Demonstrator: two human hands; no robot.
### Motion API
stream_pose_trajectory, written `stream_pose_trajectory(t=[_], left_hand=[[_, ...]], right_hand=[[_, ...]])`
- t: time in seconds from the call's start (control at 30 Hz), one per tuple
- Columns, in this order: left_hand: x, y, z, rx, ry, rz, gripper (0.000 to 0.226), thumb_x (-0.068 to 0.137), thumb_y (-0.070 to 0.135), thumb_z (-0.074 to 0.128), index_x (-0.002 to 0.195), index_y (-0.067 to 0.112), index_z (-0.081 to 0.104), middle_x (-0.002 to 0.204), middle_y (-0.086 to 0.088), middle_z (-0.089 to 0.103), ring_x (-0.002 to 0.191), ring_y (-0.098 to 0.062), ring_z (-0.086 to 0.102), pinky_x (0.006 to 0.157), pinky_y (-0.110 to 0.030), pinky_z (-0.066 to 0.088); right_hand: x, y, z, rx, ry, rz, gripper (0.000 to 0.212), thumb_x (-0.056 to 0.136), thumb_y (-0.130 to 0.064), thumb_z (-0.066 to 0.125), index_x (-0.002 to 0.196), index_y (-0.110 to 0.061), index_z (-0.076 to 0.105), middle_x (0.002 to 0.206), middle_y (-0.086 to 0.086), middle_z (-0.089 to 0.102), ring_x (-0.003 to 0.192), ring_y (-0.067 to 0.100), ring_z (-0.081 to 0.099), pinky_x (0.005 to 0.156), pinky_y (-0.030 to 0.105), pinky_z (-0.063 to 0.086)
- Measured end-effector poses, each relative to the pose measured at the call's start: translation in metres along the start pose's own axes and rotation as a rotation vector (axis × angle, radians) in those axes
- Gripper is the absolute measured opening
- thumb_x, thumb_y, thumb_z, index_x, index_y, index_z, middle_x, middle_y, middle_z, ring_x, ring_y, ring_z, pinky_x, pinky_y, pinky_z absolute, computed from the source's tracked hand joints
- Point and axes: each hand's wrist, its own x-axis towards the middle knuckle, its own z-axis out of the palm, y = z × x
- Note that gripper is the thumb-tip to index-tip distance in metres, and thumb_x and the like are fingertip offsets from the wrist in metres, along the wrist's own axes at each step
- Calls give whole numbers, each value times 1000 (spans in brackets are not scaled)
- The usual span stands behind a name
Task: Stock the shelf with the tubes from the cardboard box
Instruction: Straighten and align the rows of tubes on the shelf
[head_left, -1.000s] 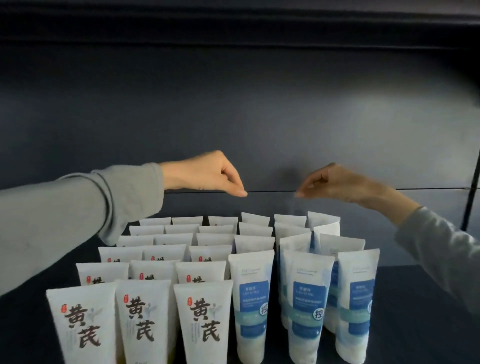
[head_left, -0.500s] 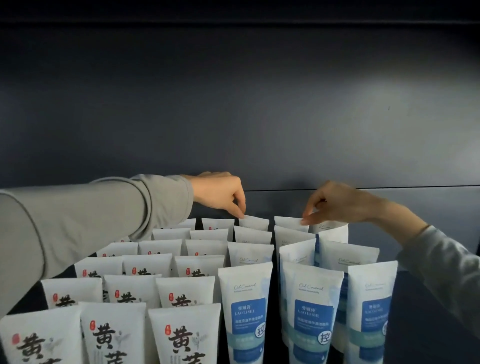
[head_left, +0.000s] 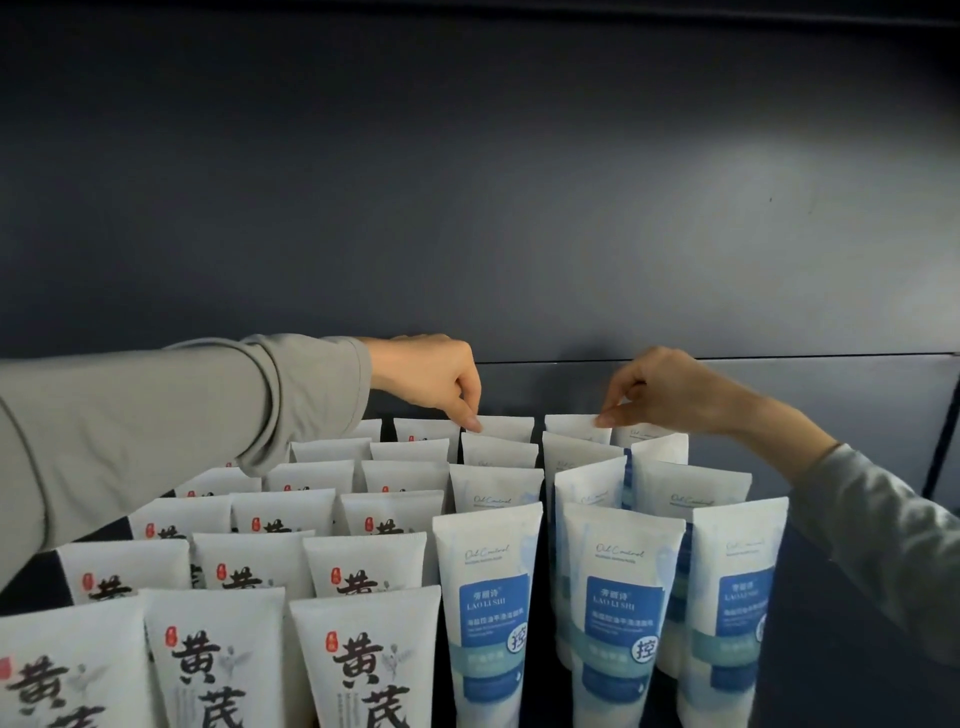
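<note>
Calligraphy tubes (head_left: 363, 670): white body, black brush characters, small red seal mark.
Blue-label tubes (head_left: 493, 613): white body, blue rectangular panel, white round badge, pale teal band beneath, grey script above.
Left sleeve (head_left: 156, 426), right sleeve (head_left: 883, 530): plain light grey.
Shelf back panel (head_left: 467, 208): uniform dark navy.

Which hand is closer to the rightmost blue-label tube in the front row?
Right. The right hand pinches a back-row tube behind the rightmost front tube, slightly left; the left hand pinches another back tube farther left.
</note>
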Motion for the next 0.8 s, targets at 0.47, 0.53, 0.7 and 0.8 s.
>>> stream_pose_trajectory(t=[0.47, 0.53, 0.7, 0.8], left_hand=[[-6, -2, 11, -262, 77, 10, 16, 82, 29, 68, 67, 26, 66, 42, 27, 50, 48, 13, 47, 44, -1, 31], [-6, -1, 11, -259, 76, 15, 14, 83, 29, 68, 69, 26, 66, 41, 27, 50, 47, 13, 47, 44, -2, 31], [-1, 5, 13, -211, 64, 20, 14, 83, 33, 67, 70, 27, 66, 40, 26, 50, 44, 11, 45, 49, -12, 32], [3, 6, 16, -243, 93, 12, 16, 81, 36, 68, 67, 29, 68, 58, 22, 59, 54, 15, 49, 57, -16, 36]], right_hand=[[-3, -3, 4, 79, 7, 27, 12, 76, -24, 77, 73, -13, 72, 57, -18, 56, 48, -11, 51, 52, 1, 36], [-4, -1, 3, 93, 8, 49, 13, 76, -25, 77, 69, -17, 70, 49, -22, 54, 47, -10, 50, 51, 1, 36], [-9, 2, 3, 118, 9, 53, 11, 77, -28, 76, 70, -23, 68, 41, -29, 50, 47, -10, 50, 48, 1, 34], [-13, 11, -2, 128, 98, 90, 11, 74, -35, 77, 71, -26, 72, 46, -30, 54, 50, -13, 51, 51, 0, 35]])
